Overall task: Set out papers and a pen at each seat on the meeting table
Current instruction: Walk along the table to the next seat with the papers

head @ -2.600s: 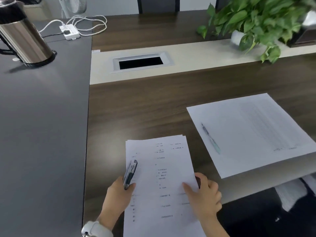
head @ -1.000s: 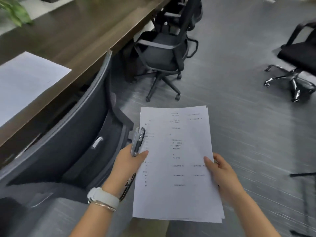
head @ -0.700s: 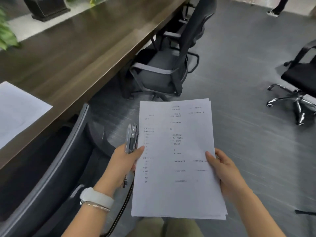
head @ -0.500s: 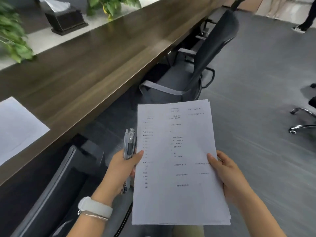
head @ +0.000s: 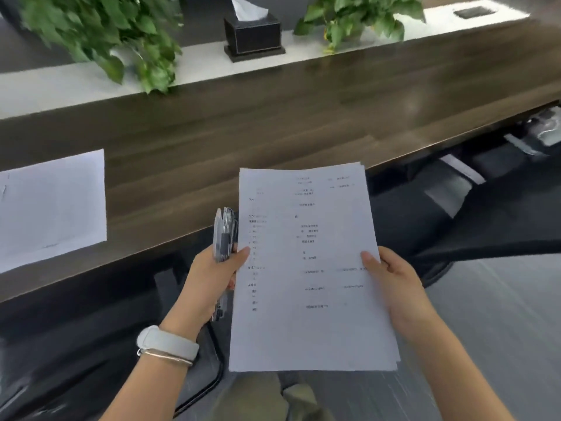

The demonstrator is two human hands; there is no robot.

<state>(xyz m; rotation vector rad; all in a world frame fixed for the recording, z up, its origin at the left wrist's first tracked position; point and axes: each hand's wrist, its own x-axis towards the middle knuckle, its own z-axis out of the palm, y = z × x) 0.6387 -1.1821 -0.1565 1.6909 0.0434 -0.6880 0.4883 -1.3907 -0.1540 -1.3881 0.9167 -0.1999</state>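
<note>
The papers [head: 309, 268], thin white printed sheets in a flat stack, are held in the air before the dark wood-grain table [head: 273, 126], long axis pointing to it. The left hand [head: 209, 278] pinches their left edge and grips some clear plastic pens [head: 224, 235], perhaps three, upright. The right hand [head: 391, 278] pinches the right edge.

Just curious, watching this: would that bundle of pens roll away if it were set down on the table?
Probably somewhat. The pens look round and smooth-barrelled, and the table looks polished, so loose ones could roll. Their clips might stop them. Gripped together in the left hand, they seem light and stiff.
</note>
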